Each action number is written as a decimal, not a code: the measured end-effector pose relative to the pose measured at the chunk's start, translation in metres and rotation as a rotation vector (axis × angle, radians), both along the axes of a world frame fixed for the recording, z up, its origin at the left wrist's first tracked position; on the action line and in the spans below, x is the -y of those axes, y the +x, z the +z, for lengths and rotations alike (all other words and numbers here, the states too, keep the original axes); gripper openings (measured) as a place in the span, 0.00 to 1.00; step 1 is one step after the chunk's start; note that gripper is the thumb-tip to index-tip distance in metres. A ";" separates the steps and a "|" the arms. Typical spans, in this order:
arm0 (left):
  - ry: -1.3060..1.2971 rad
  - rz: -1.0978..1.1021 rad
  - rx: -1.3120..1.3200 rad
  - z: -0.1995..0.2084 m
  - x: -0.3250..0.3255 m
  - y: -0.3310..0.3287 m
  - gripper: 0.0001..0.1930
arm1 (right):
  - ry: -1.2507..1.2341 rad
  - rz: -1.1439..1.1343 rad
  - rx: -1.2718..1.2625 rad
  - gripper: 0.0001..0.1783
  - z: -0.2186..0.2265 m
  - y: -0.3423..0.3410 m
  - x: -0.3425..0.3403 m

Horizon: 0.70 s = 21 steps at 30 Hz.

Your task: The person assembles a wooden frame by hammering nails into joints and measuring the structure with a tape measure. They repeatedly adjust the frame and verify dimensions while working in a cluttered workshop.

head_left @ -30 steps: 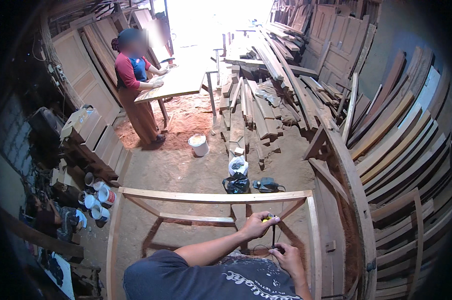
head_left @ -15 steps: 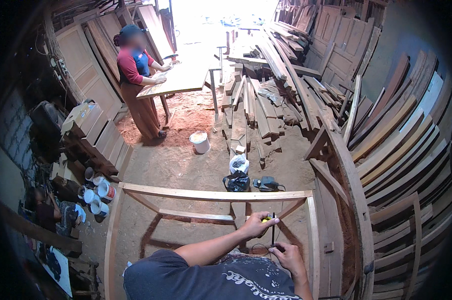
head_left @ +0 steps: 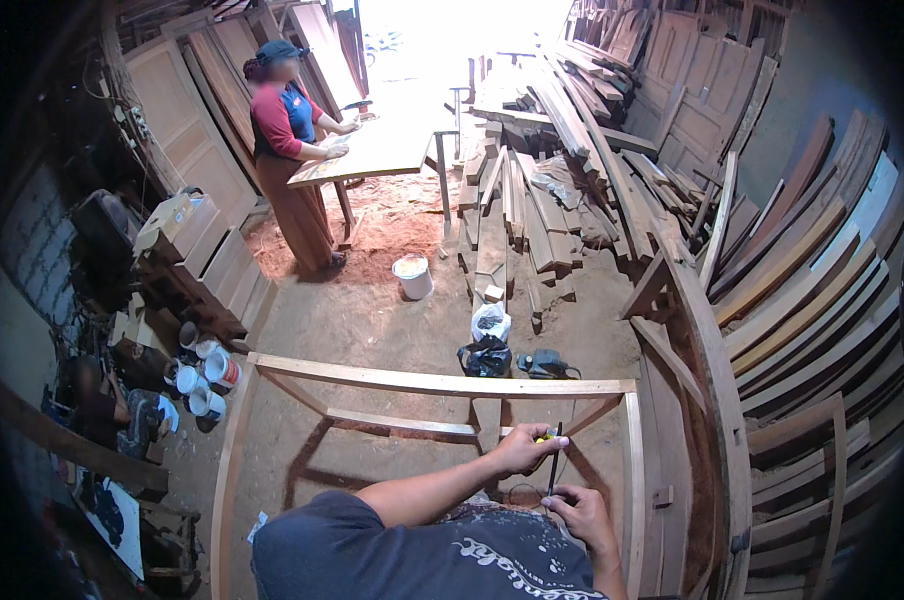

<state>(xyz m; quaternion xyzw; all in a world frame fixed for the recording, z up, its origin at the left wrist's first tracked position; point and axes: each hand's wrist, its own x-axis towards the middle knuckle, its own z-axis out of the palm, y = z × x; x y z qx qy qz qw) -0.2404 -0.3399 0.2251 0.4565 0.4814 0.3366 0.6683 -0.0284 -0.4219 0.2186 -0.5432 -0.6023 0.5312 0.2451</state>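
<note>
My left hand (head_left: 521, 450) is closed in a pinch at the top of a thin black stick (head_left: 554, 462). Something small and yellow (head_left: 545, 438) shows at those same fingers; its kind is too small to make out. Lower down, the fingers of my right hand (head_left: 584, 516) pinch the stick's bottom end, so it stands nearly upright between both hands. A pale wooden frame (head_left: 442, 383) surrounds me, its front bar beyond my hands and its side bars left and right.
Past the frame lie a black bag (head_left: 484, 358) and a dark power tool (head_left: 546, 364). A white bucket (head_left: 413, 280) stands farther off. Planks (head_left: 547, 235) heap along the right. Another person (head_left: 292, 150) works at a table (head_left: 372, 160); one more sits low at left near paint buckets (head_left: 207, 403).
The whole view has shifted slightly, putting the room a little farther right. Both my hands keep their hold on the stick. The person at the table holds their head a bit differently.
</note>
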 end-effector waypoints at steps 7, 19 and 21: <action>-0.032 -0.043 0.122 -0.006 -0.007 -0.001 0.15 | -0.187 -0.029 -0.250 0.14 0.015 -0.003 -0.002; -0.003 -0.208 0.040 0.009 -0.005 0.010 0.16 | -0.288 0.074 -0.094 0.11 0.002 0.004 -0.008; 0.103 -0.199 -0.006 -0.009 -0.003 0.022 0.17 | -0.375 0.090 -0.002 0.12 0.013 0.003 -0.009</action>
